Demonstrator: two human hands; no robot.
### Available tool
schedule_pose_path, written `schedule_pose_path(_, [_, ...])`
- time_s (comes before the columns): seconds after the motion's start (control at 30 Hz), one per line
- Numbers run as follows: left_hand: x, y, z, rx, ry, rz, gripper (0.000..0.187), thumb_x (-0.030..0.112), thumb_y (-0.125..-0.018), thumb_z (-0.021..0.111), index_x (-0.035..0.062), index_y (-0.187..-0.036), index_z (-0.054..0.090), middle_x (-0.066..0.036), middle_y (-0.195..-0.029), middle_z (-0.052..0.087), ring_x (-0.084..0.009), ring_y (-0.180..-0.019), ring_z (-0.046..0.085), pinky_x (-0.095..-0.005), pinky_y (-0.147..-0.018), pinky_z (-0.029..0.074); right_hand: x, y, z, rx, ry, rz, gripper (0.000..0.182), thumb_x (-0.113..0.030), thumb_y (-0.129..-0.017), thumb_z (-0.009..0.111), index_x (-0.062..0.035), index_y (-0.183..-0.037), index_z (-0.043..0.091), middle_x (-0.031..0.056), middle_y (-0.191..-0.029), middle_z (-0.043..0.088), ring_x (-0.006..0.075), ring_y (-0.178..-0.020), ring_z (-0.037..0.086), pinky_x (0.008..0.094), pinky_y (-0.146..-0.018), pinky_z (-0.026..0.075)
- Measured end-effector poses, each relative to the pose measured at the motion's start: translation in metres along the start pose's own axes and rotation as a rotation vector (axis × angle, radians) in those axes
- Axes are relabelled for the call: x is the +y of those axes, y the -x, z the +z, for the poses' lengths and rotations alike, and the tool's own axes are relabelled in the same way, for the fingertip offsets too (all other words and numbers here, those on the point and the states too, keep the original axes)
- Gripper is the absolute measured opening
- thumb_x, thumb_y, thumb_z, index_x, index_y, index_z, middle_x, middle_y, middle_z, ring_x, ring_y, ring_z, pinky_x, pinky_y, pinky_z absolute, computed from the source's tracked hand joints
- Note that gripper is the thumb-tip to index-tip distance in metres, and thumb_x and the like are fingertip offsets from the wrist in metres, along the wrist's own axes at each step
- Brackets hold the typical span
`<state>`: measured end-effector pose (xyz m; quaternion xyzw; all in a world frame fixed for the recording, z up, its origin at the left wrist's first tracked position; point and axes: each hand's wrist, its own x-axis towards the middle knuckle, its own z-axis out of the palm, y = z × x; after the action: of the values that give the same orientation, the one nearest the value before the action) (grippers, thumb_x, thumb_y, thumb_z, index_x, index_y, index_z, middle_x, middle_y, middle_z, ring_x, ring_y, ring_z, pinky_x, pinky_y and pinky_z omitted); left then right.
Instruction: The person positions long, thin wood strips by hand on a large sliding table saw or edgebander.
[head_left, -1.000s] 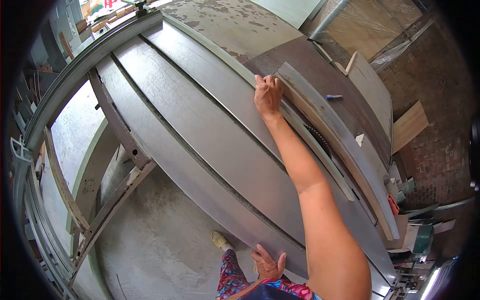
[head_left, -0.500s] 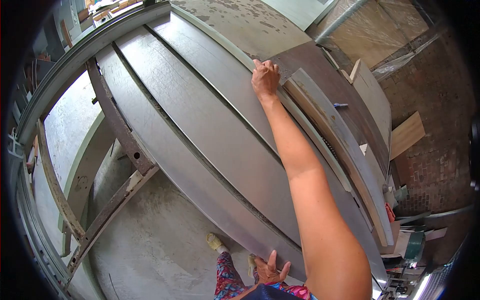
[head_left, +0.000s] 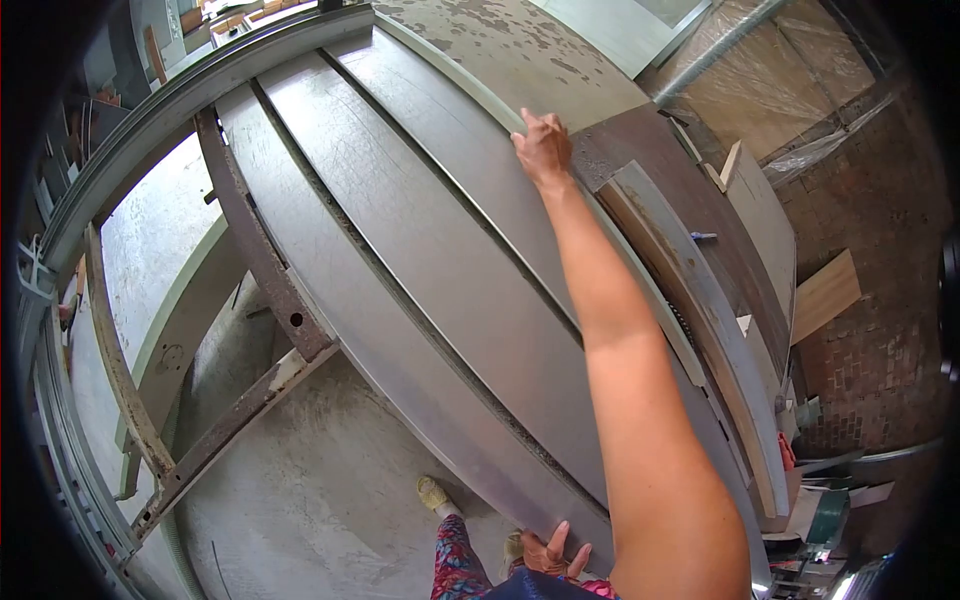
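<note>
A large grey panel (head_left: 420, 250) lies flat on a sliding table saw. My right hand (head_left: 543, 146) reaches far forward and rests on the panel's right edge, fingers curled over it, beside a long grey strip (head_left: 690, 300) on the saw's right side. My left hand (head_left: 556, 556) presses with spread fingers against the panel's near edge, close to my body. The saw blade (head_left: 681, 322) shows as a dark toothed edge between the panel and the strip.
A rusty steel support arm (head_left: 255, 260) and frame stick out under the panel on the left, above the concrete floor (head_left: 300, 480). A brown board (head_left: 690, 190) with a blue pen (head_left: 703, 237) lies at right. Offcuts and a brick wall (head_left: 880, 330) stand at far right.
My right hand has slid forward along the panel's right edge, away from the strip's far end. My left hand stays at the near edge. The view has shifted.
</note>
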<state>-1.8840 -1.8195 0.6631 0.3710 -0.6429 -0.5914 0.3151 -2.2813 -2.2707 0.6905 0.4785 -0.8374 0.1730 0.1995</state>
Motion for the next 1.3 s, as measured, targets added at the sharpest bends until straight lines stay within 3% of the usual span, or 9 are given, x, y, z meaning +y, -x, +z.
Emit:
schedule_pose_path(0.1, [0.001, -0.003, 0.001, 0.023, 0.032, 0.005, 0.069, 0.009, -0.062, 0.077, 0.0204, -0.124, 0.048, -0.015, -0.116, 0.039, -0.0336, -0.1, 0.052, -0.0408, -0.076, 0.047, 0.007, 0.039, -0.036, 0.013, 0.073, 0.016, 0.044, -0.024, -0.077, 0.069, -0.0145, -0.118, 0.055, 0.0142, -0.103, 0.057, 0.0323, -0.101, 0.054, 0.0466, -0.083, 0.046])
schedule_pose_path(0.3, [0.014, -0.018, -0.008, 0.014, 0.037, 0.018, 0.065, 0.015, -0.065, 0.078, 0.0218, -0.123, 0.05, -0.014, -0.11, 0.043, -0.0334, -0.096, 0.053, -0.041, -0.074, 0.047, 0.047, 0.099, -0.06, -0.024, 0.076, 0.109, 0.038, -0.017, -0.078, 0.067, -0.0097, -0.115, 0.06, 0.0129, -0.097, 0.059, 0.031, -0.094, 0.056, 0.0422, -0.081, 0.045])
schedule_pose_path(0.47, [-0.011, -0.003, 0.007, 0.046, -0.006, 0.111, 0.072, 0.02, -0.064, 0.076, 0.0227, -0.128, 0.042, -0.027, -0.117, 0.04, -0.0412, -0.098, 0.051, -0.0454, -0.071, 0.047, 0.043, 0.084, -0.046, 0.05, 0.046, 0.037, 0.035, -0.014, -0.076, 0.068, -0.0076, -0.11, 0.063, 0.0161, -0.09, 0.061, 0.0326, -0.09, 0.057, 0.0405, -0.079, 0.047])
schedule_pose_path(0.77, [-0.007, -0.012, -0.003, 0.018, 0.012, 0.06, 0.071, 0.02, -0.065, 0.077, 0.0229, -0.128, 0.043, -0.025, -0.115, 0.041, -0.0399, -0.097, 0.052, -0.0447, -0.071, 0.047, 0.013, 0.049, -0.021, -0.017, 0.068, 0.129, 0.031, -0.019, -0.081, 0.063, -0.0152, -0.112, 0.06, 0.0124, -0.098, 0.06, 0.0317, -0.098, 0.057, 0.042, -0.081, 0.049])
schedule_pose_path(1.3, [-0.005, -0.02, -0.003, 0.031, 0.007, 0.015, 0.07, 0.021, -0.065, 0.077, 0.0233, -0.127, 0.045, -0.022, -0.111, 0.043, -0.0376, -0.096, 0.053, -0.0434, -0.072, 0.047, -0.022, 0.008, 0.006, -0.007, 0.054, 0.162, 0.02, -0.02, -0.083, 0.061, -0.0146, -0.102, 0.062, 0.0123, -0.102, 0.059, 0.0313, -0.101, 0.056, 0.0424, -0.083, 0.049])
